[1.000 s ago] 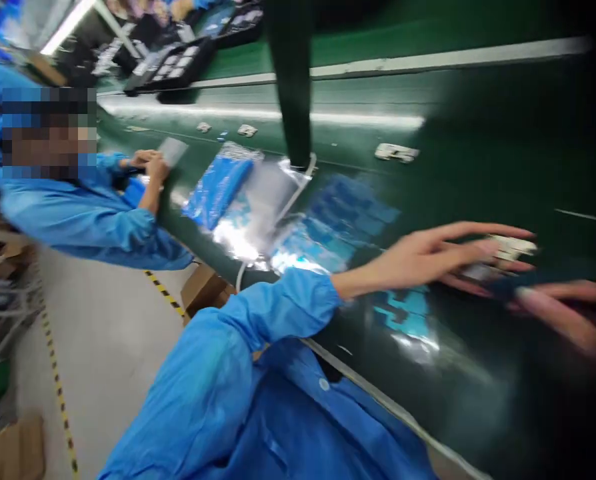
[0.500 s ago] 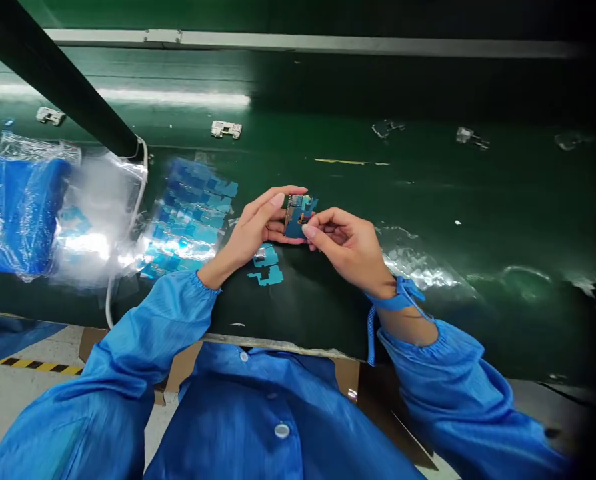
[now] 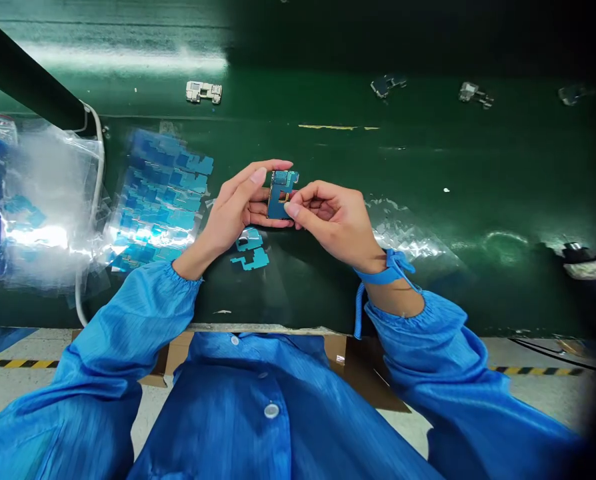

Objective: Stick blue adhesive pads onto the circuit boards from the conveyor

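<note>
A small dark blue circuit board [image 3: 278, 204] with a notch in its right side stands tilted between my two hands. My left hand [image 3: 235, 203] grips it by the edges, fingers at its top and bottom. At the board's lower right corner, the thumb and index finger of my right hand [image 3: 331, 217] are pinched together, touching it. Whether the right fingertips also hold a thin piece is hidden. Light blue cut-out film pieces [image 3: 253, 259] lie on the green bench [image 3: 298, 293] just below my left hand. A blue strap [image 3: 391, 270] circles my right wrist.
Sheets of blue cut-out film [image 3: 161, 193] lie to the left, beside clear plastic bags [image 3: 48, 167] and a white cable [image 3: 97, 173]. Several circuit boards, one a pale board [image 3: 204, 92], rest along the back. Crumpled clear plastic [image 3: 408, 233] lies right. A dark post [image 3: 33, 73] slants in upper left.
The view has tilted down and shifted a little right. The board now faces me more squarely, its notch showing clearly. Both hands keep nearly the same grip.
</note>
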{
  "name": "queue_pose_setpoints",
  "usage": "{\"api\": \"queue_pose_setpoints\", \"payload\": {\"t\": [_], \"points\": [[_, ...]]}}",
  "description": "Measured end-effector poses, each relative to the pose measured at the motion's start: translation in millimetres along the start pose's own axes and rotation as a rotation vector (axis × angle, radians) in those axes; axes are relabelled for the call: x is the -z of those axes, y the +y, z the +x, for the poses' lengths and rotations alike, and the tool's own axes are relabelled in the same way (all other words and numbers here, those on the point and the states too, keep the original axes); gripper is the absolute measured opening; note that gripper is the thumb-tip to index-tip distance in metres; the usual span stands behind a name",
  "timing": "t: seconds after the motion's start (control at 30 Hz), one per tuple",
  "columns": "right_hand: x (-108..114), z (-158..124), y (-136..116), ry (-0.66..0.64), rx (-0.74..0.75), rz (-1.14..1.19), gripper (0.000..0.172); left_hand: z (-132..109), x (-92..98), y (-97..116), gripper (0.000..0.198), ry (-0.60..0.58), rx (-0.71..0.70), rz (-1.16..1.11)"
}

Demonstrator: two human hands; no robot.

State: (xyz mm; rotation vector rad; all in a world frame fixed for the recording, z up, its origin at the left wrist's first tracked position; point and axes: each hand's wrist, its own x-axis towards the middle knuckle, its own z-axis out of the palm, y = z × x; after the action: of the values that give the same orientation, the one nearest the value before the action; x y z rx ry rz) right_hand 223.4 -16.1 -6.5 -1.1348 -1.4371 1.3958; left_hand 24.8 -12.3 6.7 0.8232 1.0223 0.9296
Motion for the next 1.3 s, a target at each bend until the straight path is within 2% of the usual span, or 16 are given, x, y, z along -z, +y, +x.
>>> {"api": "queue_pose_setpoints", "payload": {"t": [0.1, 0.3, 0.43, 0.57, 0.73, 1.1, 1.3], "points": [[-0.3, 0.0, 2.4, 0.008, -0.003, 0.0, 0.038, 0.2, -0.9, 0.1, 0.053, 0.019, 0.021, -0.002], [-1.1, 1.3, 10.7, 0.028, 0.081, 0.026, 0.039, 5.6, 8.6, -8.4, 0.056, -0.142, -0.116, 0.04], [-1.4, 2.0, 12.8, 0.02, 0.123, 0.051, 0.039, 8.3, 11.8, -12.3, 0.05, -0.186, -0.131, -0.028], [-0.3, 2.5, 13.0, 0.003, 0.123, 0.042, 0.041, 7.7, 10.3, -12.3, 0.047, -0.185, -0.136, -0.093], [0.6, 2.4, 14.0, 0.016, 0.125, 0.023, 0.043, 6.3, 10.1, -11.4, 0.046, -0.191, -0.141, -0.043], [1.6, 2.6, 14.3, 0.017, 0.122, -0.004, 0.043, 7.4, 11.4, -11.5, 0.042, -0.212, -0.128, -0.087], [2.2, 3.1, 15.1, 0.01, 0.105, -0.004, 0.045, 5.6, 9.2, -8.8, 0.047, -0.149, -0.108, -0.003]]}}
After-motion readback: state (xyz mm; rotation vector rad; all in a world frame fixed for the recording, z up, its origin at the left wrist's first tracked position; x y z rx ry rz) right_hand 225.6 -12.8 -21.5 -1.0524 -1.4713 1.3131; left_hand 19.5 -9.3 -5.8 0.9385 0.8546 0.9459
